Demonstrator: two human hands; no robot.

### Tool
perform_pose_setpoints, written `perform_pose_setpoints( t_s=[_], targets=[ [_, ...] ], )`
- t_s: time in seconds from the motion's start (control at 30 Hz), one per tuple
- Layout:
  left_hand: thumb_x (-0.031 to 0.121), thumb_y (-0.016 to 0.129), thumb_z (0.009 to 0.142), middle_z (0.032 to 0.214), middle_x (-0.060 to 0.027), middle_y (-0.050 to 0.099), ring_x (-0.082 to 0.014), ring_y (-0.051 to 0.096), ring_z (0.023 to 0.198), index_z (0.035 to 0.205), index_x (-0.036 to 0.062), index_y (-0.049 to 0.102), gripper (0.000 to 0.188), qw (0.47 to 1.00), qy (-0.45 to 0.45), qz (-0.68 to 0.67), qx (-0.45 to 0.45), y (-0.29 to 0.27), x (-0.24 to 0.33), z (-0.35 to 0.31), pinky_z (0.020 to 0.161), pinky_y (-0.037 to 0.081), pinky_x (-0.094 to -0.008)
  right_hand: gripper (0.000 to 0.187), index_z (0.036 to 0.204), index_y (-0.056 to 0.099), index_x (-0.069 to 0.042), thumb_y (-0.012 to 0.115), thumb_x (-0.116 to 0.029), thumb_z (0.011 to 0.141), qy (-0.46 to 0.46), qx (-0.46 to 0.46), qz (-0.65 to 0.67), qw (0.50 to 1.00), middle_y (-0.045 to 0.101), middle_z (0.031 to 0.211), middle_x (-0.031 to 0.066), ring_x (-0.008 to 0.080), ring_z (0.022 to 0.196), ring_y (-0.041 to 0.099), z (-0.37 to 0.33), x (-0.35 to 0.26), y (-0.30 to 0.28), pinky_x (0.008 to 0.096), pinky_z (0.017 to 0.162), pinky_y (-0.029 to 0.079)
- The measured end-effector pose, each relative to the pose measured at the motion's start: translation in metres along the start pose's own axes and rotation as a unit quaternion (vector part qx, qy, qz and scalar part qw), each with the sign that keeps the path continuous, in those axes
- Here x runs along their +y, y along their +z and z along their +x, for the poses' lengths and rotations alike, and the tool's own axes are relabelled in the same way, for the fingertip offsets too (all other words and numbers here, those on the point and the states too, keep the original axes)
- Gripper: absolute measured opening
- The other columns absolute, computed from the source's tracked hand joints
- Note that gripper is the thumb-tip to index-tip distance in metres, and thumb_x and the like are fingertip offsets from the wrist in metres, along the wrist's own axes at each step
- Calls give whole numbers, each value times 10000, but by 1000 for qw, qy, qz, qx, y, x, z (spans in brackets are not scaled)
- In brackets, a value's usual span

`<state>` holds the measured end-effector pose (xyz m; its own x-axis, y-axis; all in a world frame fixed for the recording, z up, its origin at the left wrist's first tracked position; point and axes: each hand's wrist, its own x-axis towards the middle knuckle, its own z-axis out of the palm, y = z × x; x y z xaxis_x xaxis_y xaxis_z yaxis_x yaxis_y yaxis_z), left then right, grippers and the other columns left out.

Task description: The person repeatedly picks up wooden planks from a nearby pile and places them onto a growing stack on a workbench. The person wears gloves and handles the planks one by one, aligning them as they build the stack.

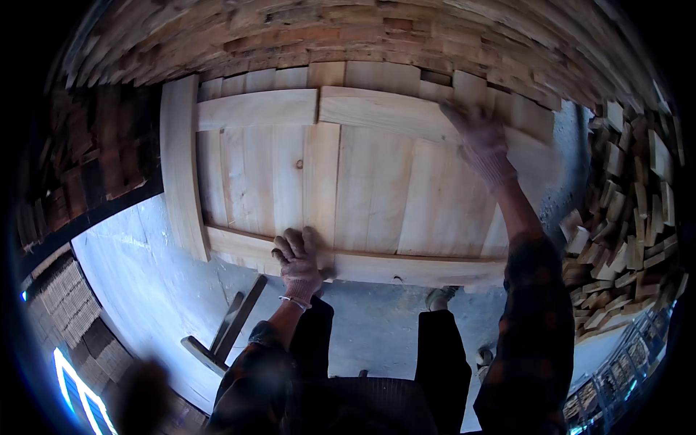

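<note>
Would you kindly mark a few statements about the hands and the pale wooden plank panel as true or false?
1. The gloved left hand rests on the pale wooden plank panel. True.
2. The gloved right hand holds a hammer. False: it lies on the panel's far crosswise board, no tool visible.
3. Small cut wood pieces are heaped to the right. True.
4. The panel is painted blue. False: it is bare wood.

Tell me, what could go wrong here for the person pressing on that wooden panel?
The left hand presses the panel's near rail, so a finger could get pinched at a board joint. The right hand reaches far, so balance may suffer. Loose offcuts piled close by could trip the feet.
</note>
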<state>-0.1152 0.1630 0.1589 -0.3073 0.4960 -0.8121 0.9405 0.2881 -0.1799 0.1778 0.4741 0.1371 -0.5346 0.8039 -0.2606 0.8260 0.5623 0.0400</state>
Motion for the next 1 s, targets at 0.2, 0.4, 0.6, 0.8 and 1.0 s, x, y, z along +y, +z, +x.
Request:
perform_pose_setpoints(
  t_s=[0.2, 0.4, 0.6, 0.8, 1.0],
  targets=[
    [578, 777, 616, 1534, -311, 5, -553, -39, 1387, 1511, 57, 10, 1288, 998, 27, -9, 58, 6, 9, 3, 1104, 53, -640, 619, 1492, 274, -213, 509, -153, 923, -67, 346, -12, 936, 527, 1258, 135, 265, 872, 579, 7, 25, 50, 441, 725, 513],
    [538, 832, 562, 1550, -245, 28, -498, 14, 1408, 1515, 102, -16, 1348, 998, -3, 16, 57, 1, 8, 0, 1102, 137, -591, 567, 1388, 428, -152, 537, -182, 832, 154, 153, 121, 969, 497, 1159, 232, 394, 1025, 514, -28, -41, 8, 483, 853, 422],
    [423, 742, 777, 1455, -240, 365, -403, 370, 1324, 1487, 59, 221, 953, 946, 199, -226, 118, -57, -17, -3, 1083, 331, -423, 815, 1490, 264, -99, 675, -315, 820, 302, -154, 532, 776, 451, 1388, 236, 344, 1277, 446, -302, -90, -38, 404, 1045, 365],
    [-53, 612, 829, 1141, -79, 460, -168, 535, 906, 1491, 94, 267, 761, 643, 360, -663, -131, -158, 75, -64, 852, 518, -300, 417, 1214, 577, 13, 620, -212, 865, 608, 133, 703, 345, 661, 954, 71, 157, 742, 630, -564, -58, -95, 271, 635, 530],
    [142, 596, 918, 1273, -105, 473, -154, 517, 1013, 1489, 34, 251, 675, 694, 513, -504, -21, -284, 263, -215, 836, 463, -253, 599, 1392, 401, 21, 621, -211, 886, 543, 459, 634, 304, 616, 904, 36, 121, 720, 571, -589, 93, -204, 268, 658, 493]
  ],
)
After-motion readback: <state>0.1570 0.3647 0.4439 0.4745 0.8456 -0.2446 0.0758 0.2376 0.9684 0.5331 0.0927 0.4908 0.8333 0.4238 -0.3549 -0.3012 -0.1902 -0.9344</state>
